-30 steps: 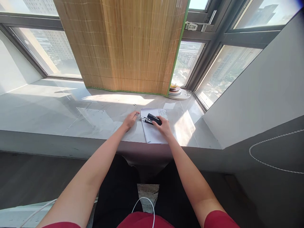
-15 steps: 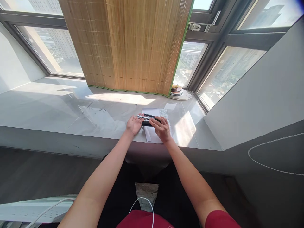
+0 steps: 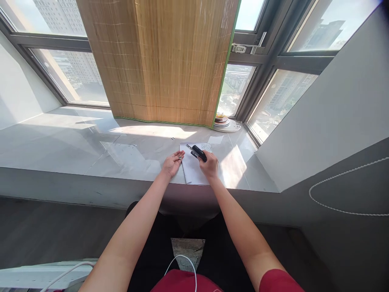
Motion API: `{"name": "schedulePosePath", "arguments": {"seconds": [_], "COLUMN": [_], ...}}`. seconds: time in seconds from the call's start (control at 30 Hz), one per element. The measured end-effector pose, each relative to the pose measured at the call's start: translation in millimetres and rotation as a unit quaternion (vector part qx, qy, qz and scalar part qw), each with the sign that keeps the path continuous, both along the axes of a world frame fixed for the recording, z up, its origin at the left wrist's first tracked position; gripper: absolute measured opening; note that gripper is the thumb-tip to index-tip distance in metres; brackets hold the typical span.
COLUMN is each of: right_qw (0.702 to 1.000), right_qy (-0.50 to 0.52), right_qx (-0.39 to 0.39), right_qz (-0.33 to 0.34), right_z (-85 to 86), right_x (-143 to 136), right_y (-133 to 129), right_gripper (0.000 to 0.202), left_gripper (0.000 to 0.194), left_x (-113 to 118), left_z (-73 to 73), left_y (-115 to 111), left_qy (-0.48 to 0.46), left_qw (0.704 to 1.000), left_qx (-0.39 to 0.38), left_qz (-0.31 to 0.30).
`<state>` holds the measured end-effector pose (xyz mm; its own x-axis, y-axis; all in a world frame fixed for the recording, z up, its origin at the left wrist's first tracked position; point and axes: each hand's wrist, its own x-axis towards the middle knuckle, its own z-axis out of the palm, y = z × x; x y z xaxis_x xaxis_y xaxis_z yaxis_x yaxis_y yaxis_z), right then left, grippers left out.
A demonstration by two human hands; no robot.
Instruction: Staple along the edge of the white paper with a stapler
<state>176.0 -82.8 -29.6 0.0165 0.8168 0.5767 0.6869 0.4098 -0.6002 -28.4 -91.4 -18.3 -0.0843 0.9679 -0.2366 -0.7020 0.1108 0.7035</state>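
Observation:
My right hand is closed around a black stapler above the paper. The stapler is opened up, its metal tray spread from the black top and pointing to the upper left. My left hand lies palm up to the left of it, fingers slightly curled. Across its fingers rests a small grey metallic piece, which looks like a strip of staples. Beneath the stapler are white paper sheets with a speckled patch at the upper right. The fingertips of my right hand are partly hidden behind the stapler.
Another small grey strip lies on the tiled window sill. A bamboo blind hangs down behind. Stacked plates stand in the right corner by the window. A beaded cord hangs at the right.
My right hand has drawn the opened stapler away from my left palm and turned it upward. The small metallic piece now shows on my left fingers. The view has tilted slightly up.

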Motion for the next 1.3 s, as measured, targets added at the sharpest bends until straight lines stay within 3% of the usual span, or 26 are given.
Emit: {"name": "schedulePosePath", "arguments": {"seconds": [0.1, 0.17, 0.23, 0.3, 0.37, 0.43, 0.73, 1.03, 1.3], "right_qw": [0.999, 1.000, 0.994, 0.973, 0.944, 0.934, 0.940, 0.947, 0.979], "right_qy": [-0.002, -0.006, -0.051, -0.135, -0.203, -0.223, -0.217, -0.199, -0.011], "right_qx": [-0.039, 0.006, 0.084, 0.140, 0.166, 0.179, 0.202, 0.216, 0.203], "right_qz": [0.013, 0.013, 0.041, 0.122, 0.198, 0.213, 0.167, 0.129, 0.023], "right_z": [-1.4, 0.5, 3.3, 5.3, 5.5, 4.8, 6.8, 2.9, -1.8], "right_x": [1, -1, -4, -8, -12, -14, -13, -12, -7], "right_y": [5, 3, -2, -7, -11, -13, -14, -8, 4], "right_gripper": [0.026, 0.035, 0.040, 0.035, 0.027, 0.024, 0.023, 0.029, 0.021], "left_gripper": [0.033, 0.022, 0.025, 0.034, 0.038, 0.040, 0.057, 0.053, 0.036], "left_x": [4, 7, 9, 11, 13, 14, 14, 13, 14], "left_z": [-1.8, -3.6, -5.9, -8.1, -9.5, -9.4, 1.4, -3.2, -4.7], "left_y": [-1, -3, -6, -8, -11, -12, -16, -10, -7], "left_qy": [0.053, 0.101, 0.158, 0.222, 0.269, 0.286, 0.268, 0.314, 0.364], "left_qw": [0.998, 0.992, 0.980, 0.961, 0.941, 0.933, 0.946, 0.929, 0.909], "left_qx": [0.037, 0.071, 0.106, 0.141, 0.173, 0.189, 0.161, 0.174, 0.174], "left_qz": [0.000, -0.018, -0.053, -0.089, -0.111, -0.114, -0.089, -0.094, -0.101]}}
